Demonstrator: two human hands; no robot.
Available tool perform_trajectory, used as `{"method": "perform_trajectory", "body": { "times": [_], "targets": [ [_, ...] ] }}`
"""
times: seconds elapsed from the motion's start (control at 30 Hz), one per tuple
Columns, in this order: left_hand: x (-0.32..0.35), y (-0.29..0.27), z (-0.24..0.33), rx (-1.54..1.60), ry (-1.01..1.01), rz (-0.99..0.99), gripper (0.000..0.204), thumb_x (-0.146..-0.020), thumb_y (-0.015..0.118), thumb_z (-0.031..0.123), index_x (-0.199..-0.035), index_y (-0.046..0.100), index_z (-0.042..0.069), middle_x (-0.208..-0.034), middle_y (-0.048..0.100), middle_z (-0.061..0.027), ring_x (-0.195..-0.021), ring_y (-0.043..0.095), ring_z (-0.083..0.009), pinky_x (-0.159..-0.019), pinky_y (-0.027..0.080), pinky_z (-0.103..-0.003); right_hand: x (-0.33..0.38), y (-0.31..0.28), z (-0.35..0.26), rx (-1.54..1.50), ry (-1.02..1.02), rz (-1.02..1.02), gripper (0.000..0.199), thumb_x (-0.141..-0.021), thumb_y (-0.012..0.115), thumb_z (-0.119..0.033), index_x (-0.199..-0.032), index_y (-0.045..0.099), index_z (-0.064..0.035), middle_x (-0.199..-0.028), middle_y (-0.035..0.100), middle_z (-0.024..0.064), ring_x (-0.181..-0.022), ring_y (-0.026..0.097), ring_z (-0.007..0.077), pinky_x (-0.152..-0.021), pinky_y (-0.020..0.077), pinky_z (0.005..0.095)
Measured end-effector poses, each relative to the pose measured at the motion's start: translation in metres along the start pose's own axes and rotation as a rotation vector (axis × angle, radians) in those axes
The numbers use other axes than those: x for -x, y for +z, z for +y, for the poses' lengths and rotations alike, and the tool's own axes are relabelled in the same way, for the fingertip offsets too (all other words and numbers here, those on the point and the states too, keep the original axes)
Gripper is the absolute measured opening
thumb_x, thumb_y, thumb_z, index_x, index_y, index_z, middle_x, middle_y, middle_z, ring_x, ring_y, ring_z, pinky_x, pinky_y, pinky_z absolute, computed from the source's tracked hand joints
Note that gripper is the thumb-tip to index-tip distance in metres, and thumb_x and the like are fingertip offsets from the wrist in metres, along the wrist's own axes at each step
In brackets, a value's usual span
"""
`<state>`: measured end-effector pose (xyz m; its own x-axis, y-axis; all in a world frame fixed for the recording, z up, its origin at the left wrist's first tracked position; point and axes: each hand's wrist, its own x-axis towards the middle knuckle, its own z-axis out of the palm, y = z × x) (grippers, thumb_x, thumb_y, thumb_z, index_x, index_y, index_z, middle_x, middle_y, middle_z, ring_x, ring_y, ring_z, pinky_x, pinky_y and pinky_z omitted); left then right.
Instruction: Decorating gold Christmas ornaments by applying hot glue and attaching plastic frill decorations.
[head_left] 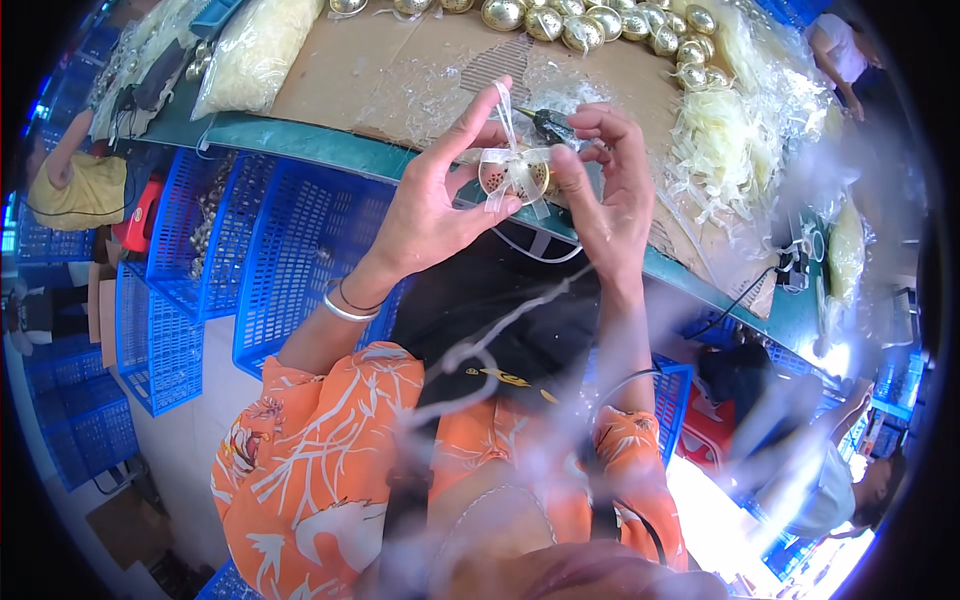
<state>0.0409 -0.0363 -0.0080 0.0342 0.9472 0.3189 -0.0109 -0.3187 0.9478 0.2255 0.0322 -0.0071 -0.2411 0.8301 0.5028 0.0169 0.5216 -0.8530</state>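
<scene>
Above the table's near edge I hold a gold ball ornament (500,180) with a sheer white ribbon bow and a hanging loop. My left hand (450,195) grips its lower left side with the thumb, while the index finger stretches up against the ribbon loop. At the ornament's right edge, the thumb of my right hand (612,185) presses by the bow, its other fingers curled; their grip is partly hidden. Just behind, a dark glue gun (552,126) points its nozzle left, close to my right fingertips.
Many gold balls (583,32) line the far side of the cardboard-covered table (400,60). Cut ribbon pieces (715,150) pile up at right. A bag of pale ribbon (258,55) lies at left. Blue crates (290,255) stand below. Other people (80,190) are around.
</scene>
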Motion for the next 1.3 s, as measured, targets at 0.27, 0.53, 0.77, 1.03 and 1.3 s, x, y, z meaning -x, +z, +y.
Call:
{"method": "perform_trajectory", "body": {
  "times": [0.27, 0.53, 0.77, 1.03, 1.3],
  "targets": [
    [0.021, -0.014, 0.0, 0.042, -0.018, 0.13, 0.103, -0.078, 0.08, -0.006, -0.164, 0.024, 0.004, -0.132, 0.06, -0.0122, -0.122, 0.06, -0.0204, -0.1, 0.058, -0.037, -0.003, 0.007, 0.002, -0.299, 0.213, -0.172, 0.032, -0.099, 0.068, -0.017, -0.125, 0.062, -0.0011, -0.125, 0.064, 0.0096, -0.112, 0.059, 0.0155, -0.089, 0.0498, 0.0305],
    [0.146, -0.169, -0.003, -0.657, -0.539, 0.443, 0.057, -0.087, 0.079, 0.012, -0.136, 0.05, 0.004, -0.116, 0.069, -0.0171, -0.103, 0.068, -0.0242, -0.088, 0.056, -0.036, -0.132, -0.029, 0.097, 0.656, -0.246, -0.023, 0.028, -0.1, 0.062, -0.024, -0.123, 0.07, -0.0094, -0.106, 0.073, 0.0207, -0.093, 0.072, 0.0372, -0.083, 0.0568, 0.0454],
    [0.146, -0.166, -0.002, -1.078, -0.306, 0.598, 0.021, -0.09, 0.078, 0.015, -0.101, 0.068, 0.001, -0.108, 0.073, -0.0136, -0.101, 0.07, -0.0285, -0.088, 0.052, -0.038, -0.187, -0.015, 0.157, 1.013, 0.075, -0.081, 0.038, -0.099, 0.063, -0.039, -0.13, 0.065, -0.0173, -0.097, 0.075, 0.0186, -0.096, 0.073, 0.0359, -0.087, 0.0554, 0.049],
    [0.046, -0.082, 0.011, -0.472, 0.04, 0.468, 0.01, -0.097, 0.07, 0.006, -0.102, 0.072, -0.002, -0.107, 0.074, -0.0094, -0.102, 0.068, -0.0142, -0.091, 0.053, -0.028, -0.157, -0.022, 0.124, 0.537, 0.142, -0.148, 0.07, -0.089, 0.074, -0.053, -0.141, 0.052, -0.0118, -0.112, 0.073, 0.0202, -0.106, 0.07, 0.0335, -0.088, 0.0549, 0.0466],
    [-0.024, -0.019, 0.003, -0.261, 0.076, 0.225, 0.029, -0.104, 0.064, 0.017, -0.127, 0.066, -0.001, -0.119, 0.071, -0.0085, -0.107, 0.066, -0.012, -0.091, 0.053, -0.028, -0.06, -0.023, 0.014, 0.177, -0.002, -0.24, 0.067, -0.096, 0.073, -0.047, -0.145, 0.053, -0.0063, -0.116, 0.071, 0.0155, -0.103, 0.068, 0.0213, -0.087, 0.0549, 0.0343]
  ]
}}
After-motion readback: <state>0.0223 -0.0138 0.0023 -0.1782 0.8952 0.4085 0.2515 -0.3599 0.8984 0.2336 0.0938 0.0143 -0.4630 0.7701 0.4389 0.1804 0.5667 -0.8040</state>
